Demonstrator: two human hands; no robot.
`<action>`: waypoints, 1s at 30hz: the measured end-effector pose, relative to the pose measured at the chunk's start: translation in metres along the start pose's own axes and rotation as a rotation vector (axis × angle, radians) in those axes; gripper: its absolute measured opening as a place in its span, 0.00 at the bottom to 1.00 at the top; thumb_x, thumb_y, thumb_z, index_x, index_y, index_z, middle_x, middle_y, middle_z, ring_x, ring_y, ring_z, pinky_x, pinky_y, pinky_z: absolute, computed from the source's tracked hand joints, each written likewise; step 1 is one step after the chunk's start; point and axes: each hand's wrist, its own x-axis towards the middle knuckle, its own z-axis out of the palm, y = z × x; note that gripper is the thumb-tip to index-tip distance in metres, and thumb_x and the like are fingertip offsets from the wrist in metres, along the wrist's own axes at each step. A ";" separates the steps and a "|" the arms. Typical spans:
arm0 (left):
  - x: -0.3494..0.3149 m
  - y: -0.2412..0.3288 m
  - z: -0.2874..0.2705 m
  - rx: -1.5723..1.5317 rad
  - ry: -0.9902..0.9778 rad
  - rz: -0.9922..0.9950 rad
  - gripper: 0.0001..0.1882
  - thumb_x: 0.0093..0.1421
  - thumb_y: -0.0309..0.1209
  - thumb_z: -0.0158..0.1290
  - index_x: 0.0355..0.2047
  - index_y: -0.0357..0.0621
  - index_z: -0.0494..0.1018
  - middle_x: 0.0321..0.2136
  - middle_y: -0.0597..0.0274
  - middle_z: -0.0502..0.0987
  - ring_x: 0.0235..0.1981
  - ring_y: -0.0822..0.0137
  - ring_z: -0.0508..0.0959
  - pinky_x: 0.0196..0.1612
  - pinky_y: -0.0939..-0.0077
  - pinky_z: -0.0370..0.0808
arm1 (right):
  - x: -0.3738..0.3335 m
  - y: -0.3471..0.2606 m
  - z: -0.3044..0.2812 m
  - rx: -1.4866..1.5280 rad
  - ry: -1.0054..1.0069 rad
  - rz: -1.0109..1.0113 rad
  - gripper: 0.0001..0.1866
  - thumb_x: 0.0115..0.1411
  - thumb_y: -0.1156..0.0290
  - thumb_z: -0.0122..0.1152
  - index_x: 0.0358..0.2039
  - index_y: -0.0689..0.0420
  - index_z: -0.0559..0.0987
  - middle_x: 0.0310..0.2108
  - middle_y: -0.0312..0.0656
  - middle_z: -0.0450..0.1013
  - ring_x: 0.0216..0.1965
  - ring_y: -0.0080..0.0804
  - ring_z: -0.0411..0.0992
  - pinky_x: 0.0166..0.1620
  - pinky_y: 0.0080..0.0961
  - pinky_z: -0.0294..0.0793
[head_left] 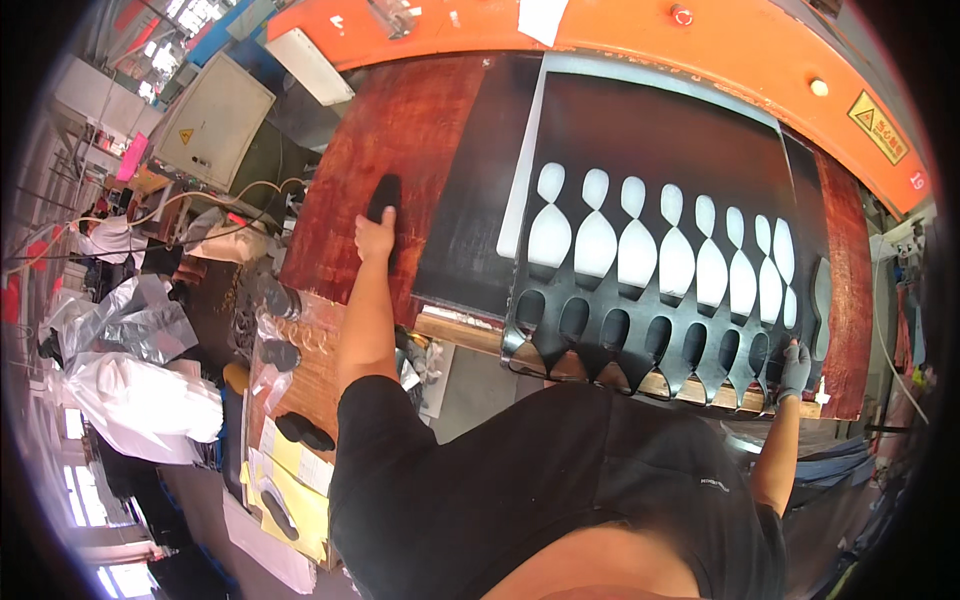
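Note:
Over the red-brown board at the left, my bare left hand (375, 237) is closed on the lower end of a black shoe-sole-shaped piece (386, 192). My right hand (795, 368), in a grey glove, is at the near right corner of a black sheet (640, 312), its fingers closed at the edge. A row of sole-shaped holes runs across this sheet. White shows through their far parts, and the near ones look dark. Part of the sheet hangs over the wooden front edge. Under it lies a white-edged board (507, 215).
An orange machine beam (620, 35) with a red button (682, 15) spans the far side. At the left, a side table (300, 350) bears dark sole-shaped pieces (304, 431) and yellow paper (300, 490). Beyond are a grey cabinet (215, 120) and white plastic bags (140, 405).

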 end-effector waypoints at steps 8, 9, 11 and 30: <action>-0.017 -0.001 0.004 0.316 0.061 0.130 0.30 0.55 0.41 0.54 0.53 0.41 0.58 0.47 0.50 0.68 0.51 0.52 0.68 0.46 0.54 0.71 | 0.000 -0.001 0.007 -0.113 0.053 -0.049 0.18 0.61 0.57 0.53 0.39 0.60 0.76 0.23 0.28 0.65 0.25 0.16 0.59 0.29 0.17 0.59; -0.015 -0.001 0.003 0.324 0.062 0.127 0.30 0.55 0.42 0.54 0.53 0.41 0.58 0.47 0.50 0.68 0.51 0.51 0.68 0.46 0.53 0.71 | -0.002 -0.005 0.007 -0.112 0.044 -0.001 0.18 0.61 0.57 0.53 0.39 0.60 0.76 0.22 0.28 0.65 0.25 0.16 0.58 0.28 0.17 0.59; -0.014 -0.001 0.000 0.339 0.012 0.131 0.30 0.54 0.42 0.54 0.52 0.41 0.58 0.47 0.50 0.67 0.51 0.51 0.67 0.47 0.53 0.71 | -0.007 -0.013 0.006 -0.085 0.000 0.086 0.16 0.61 0.56 0.52 0.36 0.58 0.76 0.20 0.28 0.63 0.21 0.16 0.58 0.25 0.18 0.57; -0.249 0.055 -0.010 -0.939 -0.992 -0.068 0.13 0.66 0.38 0.43 0.30 0.42 0.65 0.11 0.68 0.62 0.10 0.74 0.61 0.15 0.79 0.60 | -0.095 -0.037 -0.054 0.085 -0.218 0.156 0.18 0.60 0.58 0.54 0.16 0.50 0.68 0.11 0.28 0.60 0.13 0.15 0.56 0.18 0.17 0.51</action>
